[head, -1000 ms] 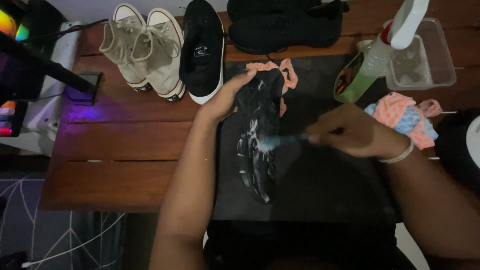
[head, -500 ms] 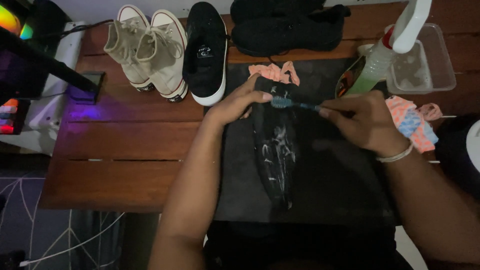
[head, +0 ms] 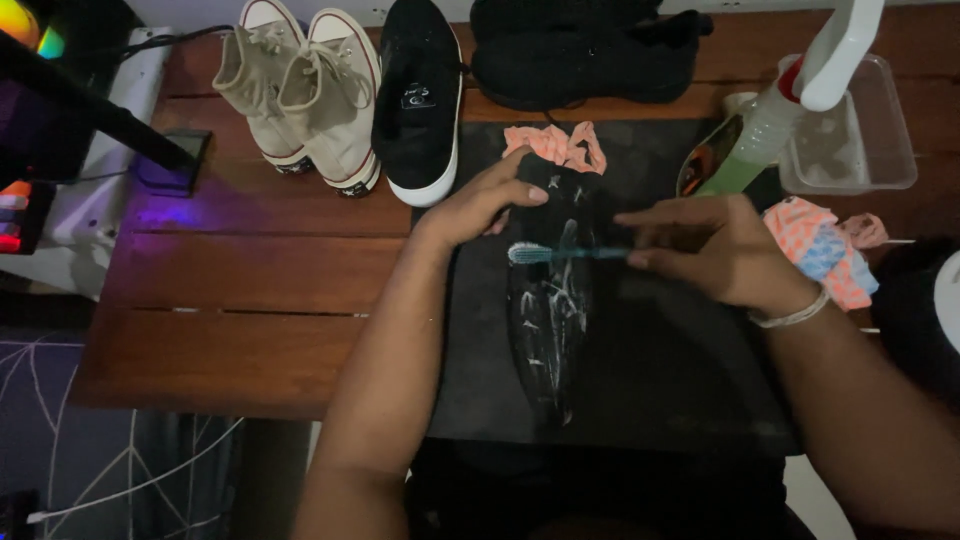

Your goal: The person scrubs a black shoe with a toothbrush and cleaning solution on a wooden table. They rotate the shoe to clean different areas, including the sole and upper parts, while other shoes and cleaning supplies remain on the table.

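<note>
While the left hand (head: pixel 480 205) presses flat on the black shoe (head: pixel 550 300) mid-mat, near the tabletop's front edge | right hand (head: pixel 715 250) grip pinches the toothbrush (head: pixel 560 253) | white suds streak it, scrubbing looks midway, rinse undone.

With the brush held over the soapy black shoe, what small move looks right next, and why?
Probably lower the toothbrush and stroke along the sole of the black shoe. White foam streaks cover it, the bristles sit at its left edge, the left hand steadies the top end, and the right hand grips the handle.
</note>
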